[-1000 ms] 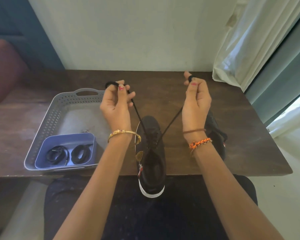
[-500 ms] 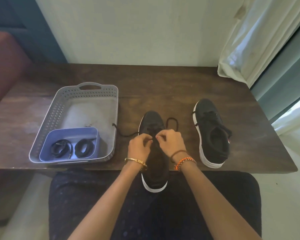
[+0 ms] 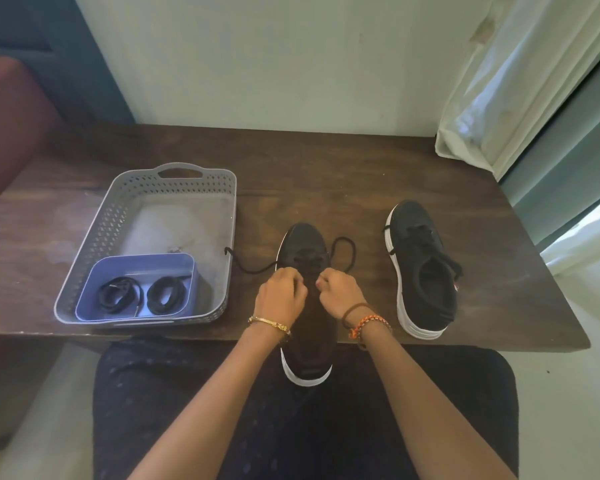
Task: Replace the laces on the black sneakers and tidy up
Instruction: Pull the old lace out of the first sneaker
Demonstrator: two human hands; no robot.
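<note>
A black sneaker point(image 3: 305, 247) with a white sole lies toe-away at the table's front edge, its heel over my lap. My left hand point(image 3: 282, 295) and my right hand point(image 3: 338, 292) sit side by side on its tongue, fingers curled, each pinching the black lace point(image 3: 253, 270). One lace end trails left toward the basket; the other loops out to the right by the toe. A second black sneaker point(image 3: 423, 271), laced, stands to the right.
A grey perforated basket point(image 3: 174, 181) sits at the left of the dark wooden table point(image 3: 326, 174). Inside it a small blue tub point(image 3: 94, 289) holds two coiled black laces point(image 3: 139, 294). A white curtain point(image 3: 506, 98) hangs over the table's far right corner.
A second ago both hands were raised high, pulling the lace ends taut above the shoe. They have dropped onto the tongue, and the lace ends now lie slack on the table.
</note>
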